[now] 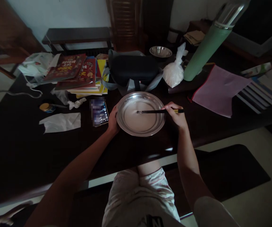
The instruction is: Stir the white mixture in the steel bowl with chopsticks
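A round steel basin sits on the dark table in front of me, with a pale whitish liquid in its bottom. My left hand grips the basin's left rim. My right hand holds a pair of dark chopsticks at the right rim, and their tips reach into the liquid near the basin's middle.
A phone lies just left of the basin. Behind it are a stack of books, a black case, a white plastic bag, a green flask, a small steel bowl and a pink folder. Crumpled tissue lies left.
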`<action>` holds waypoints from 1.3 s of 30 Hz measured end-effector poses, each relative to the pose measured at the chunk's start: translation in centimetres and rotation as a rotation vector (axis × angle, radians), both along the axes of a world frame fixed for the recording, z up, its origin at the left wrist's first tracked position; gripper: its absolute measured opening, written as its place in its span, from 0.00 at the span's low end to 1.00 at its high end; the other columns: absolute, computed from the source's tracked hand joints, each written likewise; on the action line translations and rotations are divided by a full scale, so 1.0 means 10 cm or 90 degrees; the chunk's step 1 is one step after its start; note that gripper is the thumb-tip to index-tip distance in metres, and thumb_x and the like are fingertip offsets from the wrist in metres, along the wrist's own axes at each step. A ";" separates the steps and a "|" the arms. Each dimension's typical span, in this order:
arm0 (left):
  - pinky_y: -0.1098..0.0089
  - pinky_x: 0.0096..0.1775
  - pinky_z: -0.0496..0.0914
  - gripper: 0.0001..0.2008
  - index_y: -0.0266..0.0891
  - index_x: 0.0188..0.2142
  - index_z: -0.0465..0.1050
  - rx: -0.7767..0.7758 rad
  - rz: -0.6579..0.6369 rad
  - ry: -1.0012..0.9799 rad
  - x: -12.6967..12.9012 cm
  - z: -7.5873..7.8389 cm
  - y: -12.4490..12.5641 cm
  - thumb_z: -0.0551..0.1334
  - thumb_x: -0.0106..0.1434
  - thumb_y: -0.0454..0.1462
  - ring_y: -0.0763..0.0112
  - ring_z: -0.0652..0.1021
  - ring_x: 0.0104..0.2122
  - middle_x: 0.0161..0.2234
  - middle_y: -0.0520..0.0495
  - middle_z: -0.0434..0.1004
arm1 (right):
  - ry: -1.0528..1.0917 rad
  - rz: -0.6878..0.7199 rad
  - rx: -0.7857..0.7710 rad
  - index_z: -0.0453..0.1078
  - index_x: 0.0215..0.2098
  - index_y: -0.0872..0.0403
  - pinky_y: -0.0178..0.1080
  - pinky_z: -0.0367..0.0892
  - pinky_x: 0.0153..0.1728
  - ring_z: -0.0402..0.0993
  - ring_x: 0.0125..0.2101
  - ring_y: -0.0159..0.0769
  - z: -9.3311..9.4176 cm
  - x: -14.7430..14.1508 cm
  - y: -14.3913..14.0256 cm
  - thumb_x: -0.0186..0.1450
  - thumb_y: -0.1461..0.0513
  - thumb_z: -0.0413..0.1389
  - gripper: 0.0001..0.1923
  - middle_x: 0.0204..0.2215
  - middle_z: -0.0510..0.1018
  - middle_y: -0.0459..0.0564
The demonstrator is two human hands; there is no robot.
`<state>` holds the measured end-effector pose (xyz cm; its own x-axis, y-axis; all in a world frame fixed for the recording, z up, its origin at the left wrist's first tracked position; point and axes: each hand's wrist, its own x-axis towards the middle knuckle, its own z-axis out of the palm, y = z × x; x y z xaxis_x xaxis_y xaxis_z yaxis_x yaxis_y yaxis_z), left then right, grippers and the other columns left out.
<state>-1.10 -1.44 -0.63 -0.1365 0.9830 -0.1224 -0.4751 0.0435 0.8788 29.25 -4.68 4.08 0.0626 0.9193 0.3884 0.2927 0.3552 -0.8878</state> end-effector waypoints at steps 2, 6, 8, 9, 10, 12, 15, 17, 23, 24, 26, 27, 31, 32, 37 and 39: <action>0.60 0.60 0.71 0.17 0.42 0.45 0.82 0.001 0.000 -0.002 0.00 0.00 0.00 0.66 0.57 0.43 0.53 0.80 0.56 0.47 0.46 0.87 | 0.031 -0.047 0.004 0.81 0.28 0.48 0.42 0.75 0.38 0.81 0.31 0.39 0.00 0.01 0.00 0.65 0.39 0.63 0.24 0.26 0.84 0.46; 0.60 0.62 0.71 0.18 0.42 0.45 0.82 0.007 0.000 -0.002 0.00 0.01 0.00 0.66 0.57 0.43 0.53 0.80 0.57 0.49 0.47 0.87 | 0.030 -0.020 -0.010 0.80 0.27 0.48 0.42 0.75 0.35 0.80 0.30 0.38 0.00 0.01 0.00 0.65 0.39 0.63 0.24 0.25 0.82 0.46; 0.59 0.62 0.70 0.17 0.43 0.45 0.82 0.006 -0.005 -0.004 0.00 0.01 0.00 0.66 0.57 0.43 0.53 0.79 0.58 0.49 0.47 0.87 | -0.007 0.016 -0.007 0.81 0.28 0.48 0.42 0.75 0.38 0.81 0.32 0.39 -0.01 0.01 0.00 0.65 0.39 0.63 0.24 0.27 0.83 0.47; 0.59 0.63 0.70 0.16 0.43 0.45 0.82 0.004 -0.009 -0.006 0.00 0.01 0.00 0.66 0.58 0.43 0.53 0.79 0.59 0.50 0.47 0.86 | -0.017 0.016 -0.003 0.81 0.28 0.48 0.43 0.75 0.39 0.81 0.32 0.39 -0.01 0.01 0.00 0.65 0.39 0.63 0.24 0.27 0.83 0.47; 0.59 0.63 0.70 0.16 0.43 0.45 0.82 0.003 -0.012 -0.008 0.00 0.01 0.00 0.66 0.58 0.42 0.52 0.79 0.59 0.50 0.46 0.86 | -0.015 0.002 0.002 0.81 0.29 0.48 0.43 0.76 0.39 0.81 0.33 0.39 -0.01 0.01 0.00 0.66 0.39 0.63 0.24 0.28 0.83 0.47; 0.58 0.63 0.70 0.15 0.42 0.45 0.81 0.004 -0.014 -0.010 0.00 0.01 0.00 0.66 0.59 0.42 0.51 0.79 0.59 0.50 0.45 0.86 | 0.019 -0.036 0.005 0.80 0.28 0.48 0.42 0.76 0.38 0.81 0.32 0.39 -0.02 0.02 0.00 0.66 0.40 0.63 0.23 0.27 0.83 0.46; 0.58 0.63 0.70 0.15 0.41 0.45 0.81 0.004 -0.009 -0.006 0.01 0.01 -0.01 0.65 0.59 0.42 0.52 0.79 0.59 0.50 0.45 0.86 | 0.053 -0.024 -0.008 0.80 0.28 0.48 0.42 0.75 0.35 0.81 0.29 0.38 -0.01 0.02 -0.01 0.66 0.40 0.63 0.23 0.25 0.82 0.46; 0.59 0.62 0.71 0.16 0.42 0.46 0.82 -0.002 -0.004 -0.006 0.01 0.01 -0.01 0.65 0.59 0.42 0.54 0.80 0.57 0.49 0.46 0.87 | 0.022 0.017 -0.012 0.81 0.28 0.48 0.42 0.75 0.37 0.81 0.31 0.39 -0.01 0.01 -0.01 0.65 0.40 0.64 0.22 0.26 0.83 0.46; 0.59 0.62 0.72 0.15 0.43 0.46 0.83 -0.013 0.002 -0.008 0.01 0.02 -0.01 0.63 0.61 0.39 0.54 0.80 0.57 0.49 0.47 0.87 | 0.055 -0.054 0.010 0.80 0.28 0.48 0.42 0.75 0.36 0.80 0.30 0.38 -0.01 0.01 0.00 0.65 0.40 0.64 0.23 0.25 0.83 0.45; 0.59 0.63 0.71 0.15 0.43 0.46 0.83 -0.013 0.004 -0.005 0.01 0.02 -0.01 0.63 0.61 0.39 0.54 0.80 0.58 0.49 0.47 0.87 | 0.064 -0.050 0.006 0.80 0.27 0.48 0.42 0.74 0.35 0.80 0.29 0.38 -0.01 0.01 -0.01 0.65 0.40 0.64 0.23 0.25 0.82 0.45; 0.59 0.63 0.71 0.15 0.42 0.46 0.83 -0.010 0.006 -0.002 0.01 0.02 -0.01 0.63 0.62 0.39 0.54 0.79 0.59 0.50 0.46 0.86 | 0.045 -0.010 -0.008 0.81 0.27 0.48 0.42 0.75 0.35 0.80 0.29 0.38 -0.01 0.00 -0.01 0.65 0.40 0.64 0.22 0.25 0.83 0.45; 0.59 0.63 0.71 0.15 0.42 0.46 0.83 -0.007 0.004 -0.001 0.01 0.03 -0.01 0.63 0.61 0.39 0.54 0.79 0.59 0.51 0.45 0.86 | 0.025 0.011 -0.013 0.81 0.28 0.48 0.42 0.75 0.36 0.80 0.31 0.38 -0.01 0.00 -0.01 0.65 0.40 0.64 0.23 0.26 0.83 0.46; 0.59 0.63 0.70 0.15 0.42 0.46 0.82 0.003 -0.003 0.010 0.01 0.03 -0.01 0.64 0.60 0.39 0.54 0.79 0.58 0.52 0.46 0.86 | 0.005 -0.018 -0.006 0.81 0.28 0.48 0.42 0.74 0.38 0.81 0.32 0.39 0.00 0.01 -0.01 0.65 0.39 0.63 0.23 0.27 0.84 0.46; 0.59 0.63 0.70 0.15 0.42 0.45 0.82 0.004 -0.002 0.011 0.01 0.02 -0.01 0.64 0.60 0.40 0.54 0.79 0.58 0.52 0.46 0.86 | 0.021 -0.037 -0.005 0.81 0.28 0.48 0.42 0.74 0.37 0.81 0.31 0.38 0.00 0.01 -0.01 0.65 0.39 0.63 0.23 0.27 0.83 0.46; 0.58 0.62 0.71 0.15 0.43 0.44 0.82 -0.001 0.003 0.013 0.01 0.01 0.00 0.65 0.59 0.43 0.53 0.80 0.57 0.50 0.47 0.86 | 0.024 0.007 -0.017 0.81 0.28 0.48 0.42 0.75 0.36 0.81 0.30 0.38 0.02 0.00 -0.02 0.65 0.39 0.64 0.24 0.26 0.83 0.46; 0.58 0.63 0.71 0.16 0.43 0.45 0.82 0.001 -0.003 0.018 0.01 0.01 -0.01 0.65 0.59 0.42 0.53 0.79 0.58 0.51 0.46 0.86 | 0.002 0.015 -0.013 0.81 0.28 0.48 0.42 0.75 0.38 0.81 0.32 0.39 0.02 0.00 -0.02 0.65 0.39 0.64 0.23 0.27 0.84 0.46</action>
<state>-1.00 -1.51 -0.51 -0.1348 0.9839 -0.1170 -0.4497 0.0445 0.8921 29.22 -4.88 4.27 0.0422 0.9284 0.3691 0.2814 0.3434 -0.8960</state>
